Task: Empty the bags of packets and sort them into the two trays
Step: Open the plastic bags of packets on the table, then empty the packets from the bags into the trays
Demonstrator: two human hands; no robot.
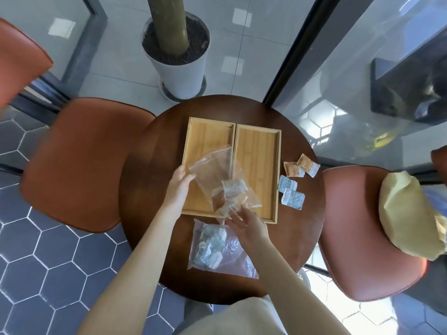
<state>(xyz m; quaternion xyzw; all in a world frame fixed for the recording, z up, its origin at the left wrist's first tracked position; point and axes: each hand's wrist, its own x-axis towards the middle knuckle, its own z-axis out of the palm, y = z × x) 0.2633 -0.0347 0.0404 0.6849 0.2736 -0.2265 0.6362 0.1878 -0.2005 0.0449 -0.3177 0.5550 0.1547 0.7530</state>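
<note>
Head view, left hand (178, 187) pinching clear bag (217, 180) edge over trays (256, 151), right hand (249, 226) released beneath it.

Two trays sit side by side mid-table, touching: left tray (205, 134), right tray (260, 151). A held bag (217, 175) hangs over the near half of both trays, left hand (179, 187) at its left edge, right hand (249, 226) at its near end; a second bag (217, 247) lies on the table (150, 189) nearer the person. Four loose packets (294, 181) lie on the table right of the trays.
</note>
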